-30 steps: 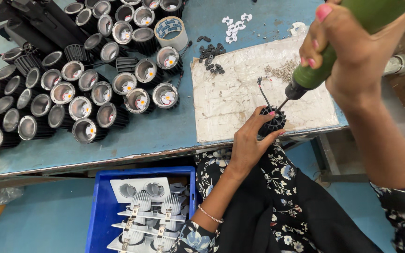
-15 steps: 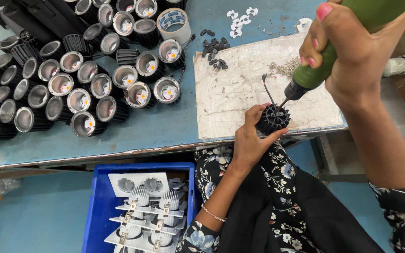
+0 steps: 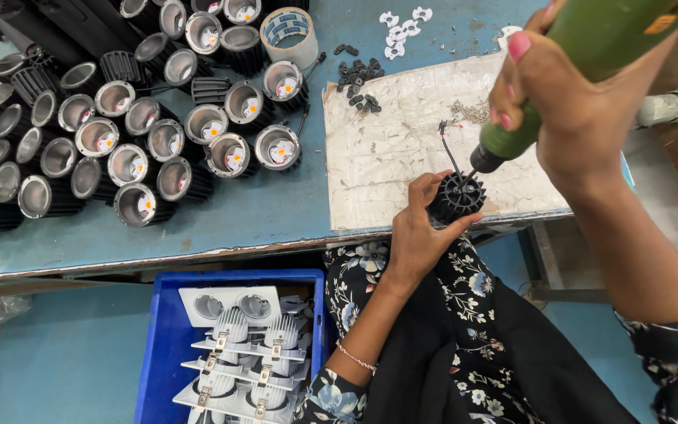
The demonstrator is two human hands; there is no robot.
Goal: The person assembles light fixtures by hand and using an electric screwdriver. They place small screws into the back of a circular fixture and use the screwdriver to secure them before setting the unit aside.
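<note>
- The left hand (image 3: 417,228) wraps around a small black finned lamp housing (image 3: 457,198), fingers (image 3: 433,184) curled shut on its ribbed side, pinning it at the near edge of the counter (image 3: 276,212), on a worn pale mat (image 3: 402,149).
- The right hand (image 3: 566,102) is closed tight around a green electric screwdriver (image 3: 590,55), its bit pointing down into the top of the housing.
- The housing looks like cast metal: stiff, fairly weighty for its size, not fragile. The fins give good purchase, so a grip around the ribbed barrel seems best; the thin black wire (image 3: 449,149) sticking up from it is the delicate part and is better left alone.
- The screwdriver is a smooth cylinder, probably prone to twisting in the palm, so a full fist suits it.
- Rows of similar housings with reflectors (image 3: 143,141) crowd the counter's left side, beside a tape roll (image 3: 286,31), small black parts (image 3: 359,74) and white clips (image 3: 402,23).
- A blue crate (image 3: 158,353) of white fittings sits below.
</note>
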